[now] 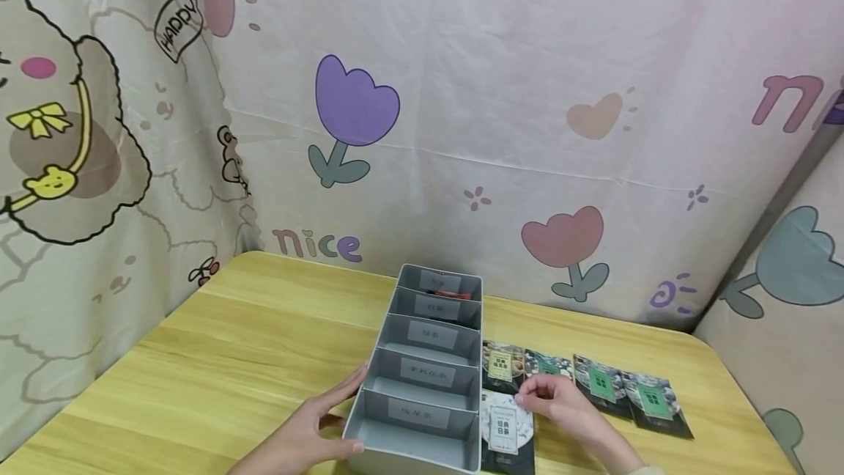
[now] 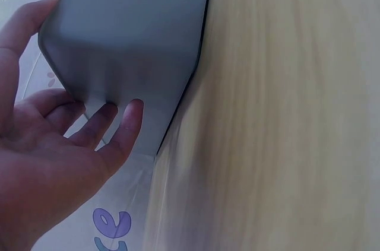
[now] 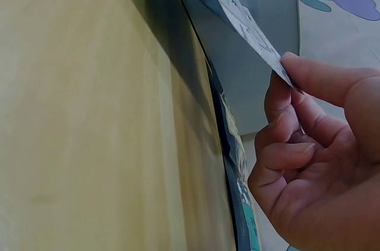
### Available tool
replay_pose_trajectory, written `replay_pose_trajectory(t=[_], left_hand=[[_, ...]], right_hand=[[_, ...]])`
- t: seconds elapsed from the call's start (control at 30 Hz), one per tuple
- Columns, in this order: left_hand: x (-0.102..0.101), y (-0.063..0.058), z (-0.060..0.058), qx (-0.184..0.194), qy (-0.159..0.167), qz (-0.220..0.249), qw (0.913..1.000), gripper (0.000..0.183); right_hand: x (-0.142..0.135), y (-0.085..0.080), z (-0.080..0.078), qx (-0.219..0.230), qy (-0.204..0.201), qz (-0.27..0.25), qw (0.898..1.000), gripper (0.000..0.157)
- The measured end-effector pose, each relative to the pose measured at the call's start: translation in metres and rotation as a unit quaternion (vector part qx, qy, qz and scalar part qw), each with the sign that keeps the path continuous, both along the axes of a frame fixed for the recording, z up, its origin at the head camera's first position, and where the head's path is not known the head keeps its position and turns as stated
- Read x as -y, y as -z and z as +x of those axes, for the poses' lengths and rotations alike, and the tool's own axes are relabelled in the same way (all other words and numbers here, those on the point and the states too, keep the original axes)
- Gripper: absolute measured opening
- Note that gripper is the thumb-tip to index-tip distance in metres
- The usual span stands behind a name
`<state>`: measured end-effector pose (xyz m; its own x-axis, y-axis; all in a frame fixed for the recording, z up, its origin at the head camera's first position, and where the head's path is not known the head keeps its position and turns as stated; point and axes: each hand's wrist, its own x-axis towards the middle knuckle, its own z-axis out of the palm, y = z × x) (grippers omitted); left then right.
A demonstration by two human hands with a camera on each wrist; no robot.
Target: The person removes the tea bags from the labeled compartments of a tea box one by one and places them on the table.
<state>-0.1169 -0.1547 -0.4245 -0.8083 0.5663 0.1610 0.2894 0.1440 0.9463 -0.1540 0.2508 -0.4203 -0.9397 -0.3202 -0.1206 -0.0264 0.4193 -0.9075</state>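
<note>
You have a wood-grain table (image 1: 264, 336) | on it, your gray box (image 1: 422, 391) | right of box: 1 yellow-label packet (image 1: 501, 365), 3 green-label packets (image 1: 601, 383)

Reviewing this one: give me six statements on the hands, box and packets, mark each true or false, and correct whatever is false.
1. The right hand pinches a black-and-white packet. True.
2. The left hand touches the grey box. True.
3. The grey box is split into three. False: it has five compartments.
4. The two packets farthest right have green on their fronts. True.
5. Those two packets lie to the left of the grey box. False: they lie to its right.
6. Something red shows in the nearest compartment. False: the red thing shows near the far end of the grey box.
</note>
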Motion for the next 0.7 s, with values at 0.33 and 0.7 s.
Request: replay_pose_trajectory(t=[0.33, 0.7], left_hand=[[0.0006, 0.0, -0.0016, 0.013, 0.007, 0.003, 0.9999, 0.079], [0.002, 0.0029, -0.0029, 0.01, 0.019, 0.013, 0.9997, 0.077]], right_hand=[[-0.0002, 0.0011, 0.0003, -0.001, 0.005, 0.003, 1.0, 0.018], [0.0018, 0.0019, -0.0001, -0.028, -0.003, 0.016, 0.999, 0.021]])
